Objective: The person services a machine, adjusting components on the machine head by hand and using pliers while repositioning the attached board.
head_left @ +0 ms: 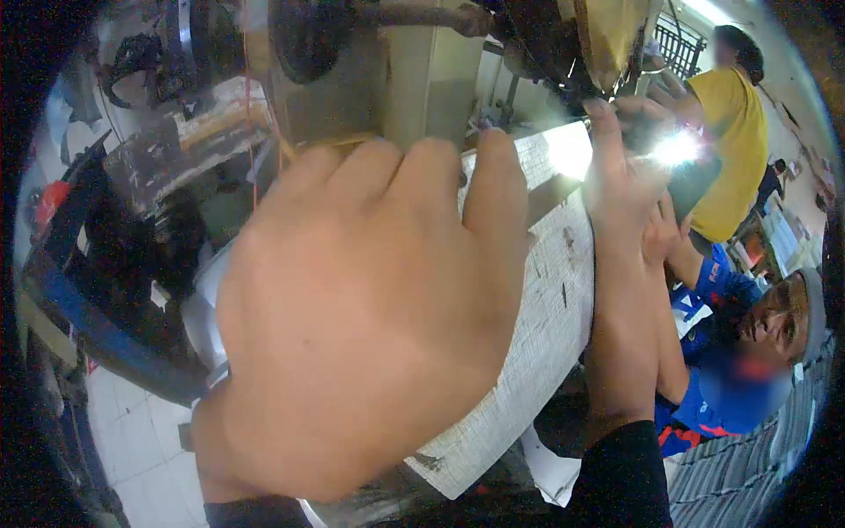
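Observation:
Close to the camera, my left hand (370, 317) fills the middle of the view, back of the hand towards me. Its fingers bend down out of sight and the thumb lies along the right side; whatever is under them is hidden. Behind it slants a pale, rough-textured flat panel (550, 299) with dark scuffs. My right hand (627, 172) is at the panel's upper right edge, thumb upright and the other fingers curled. A bright light (676, 150) beside it washes out what those fingers hold. Its glare falls on the panel's top corner.
A co-worker in a blue shirt and cap (739, 396) is close on the right, an arm (671, 343) alongside mine. Another person in yellow (731, 150) stands behind. Dark machine parts (308, 40) hang above; a dark curved frame (114, 326) is at left, over white floor tiles (132, 431).

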The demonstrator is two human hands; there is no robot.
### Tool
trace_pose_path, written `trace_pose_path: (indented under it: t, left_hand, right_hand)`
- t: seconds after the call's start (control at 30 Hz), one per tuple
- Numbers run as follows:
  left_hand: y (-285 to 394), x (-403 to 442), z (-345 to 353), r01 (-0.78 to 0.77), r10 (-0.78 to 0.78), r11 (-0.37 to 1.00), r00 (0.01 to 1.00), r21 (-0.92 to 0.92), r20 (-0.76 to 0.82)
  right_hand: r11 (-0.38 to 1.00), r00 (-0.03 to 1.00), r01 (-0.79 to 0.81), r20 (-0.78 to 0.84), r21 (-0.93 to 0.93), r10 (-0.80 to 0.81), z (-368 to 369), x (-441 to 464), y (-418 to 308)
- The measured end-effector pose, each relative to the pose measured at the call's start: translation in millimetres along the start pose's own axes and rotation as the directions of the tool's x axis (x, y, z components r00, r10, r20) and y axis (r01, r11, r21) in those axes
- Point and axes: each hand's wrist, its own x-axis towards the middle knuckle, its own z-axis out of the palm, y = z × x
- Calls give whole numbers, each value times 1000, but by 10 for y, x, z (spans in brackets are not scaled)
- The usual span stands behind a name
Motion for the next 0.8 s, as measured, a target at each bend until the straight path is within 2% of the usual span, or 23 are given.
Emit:
trace_pose_path:
  t: [0.03,0.07,0.13,0.2,0.23,0.27,0.3,0.33,0.37,0.4,0.47,0.57,0.63,0.7,0.8]
  left_hand:
    - [20,44,-39,-2,2,1000,1000,2,-14]
    - [94,77,-142,132,-125,981,991,-140,51]
    - [160,146,-239,270,-240,926,961,-265,141]
    - [160,142,-198,285,-246,942,945,-176,215]
    - [148,123,-149,287,-248,947,938,-146,241]
    - [80,24,28,133,-132,990,990,-37,41]
    - [66,14,52,61,-60,998,997,27,-50]
    - [52,9,73,2,13,995,990,104,-140]
    - [76,-3,48,47,-41,996,995,73,-88]
    - [84,3,40,70,-66,996,996,58,-63]
    - [83,4,46,83,-80,996,995,46,-60]
    - [46,-6,89,73,-72,997,995,18,-73]
    - [24,-3,56,69,-70,998,996,-5,-64]
    - [10,-10,-1,74,-73,997,995,-10,68]
    - [25,0,9,89,-90,996,994,18,67]
  right_hand:
    - [999,1000,-5,-7,50,5,14,-8,-16]
    - [995,1000,-10,-15,101,11,21,-16,-34]
    - [998,1000,25,-12,66,-25,12,-20,-71]
    - [998,998,64,-8,28,-64,-2,-15,-102]
    - [999,1000,17,3,32,-17,-5,-15,-115]
    - [999,1000,-26,13,39,26,1,-11,-119]
    - [999,1000,-26,14,45,25,13,-4,-87]
    - [999,999,41,0,14,-41,20,-1,-36]
    - [994,994,109,-13,-17,-109,27,8,-8]
    - [994,994,113,-13,-14,-113,39,14,-27]
    - [987,1000,13,-11,163,-11,48,-13,-108]
    - [995,1000,-3,23,102,0,22,-11,-172]
    - [990,1000,6,12,141,-8,33,-9,-146]
    - [985,1000,5,-4,175,-4,-2,-30,-122]
    - [982,999,-30,44,188,22,-17,-52,-126]
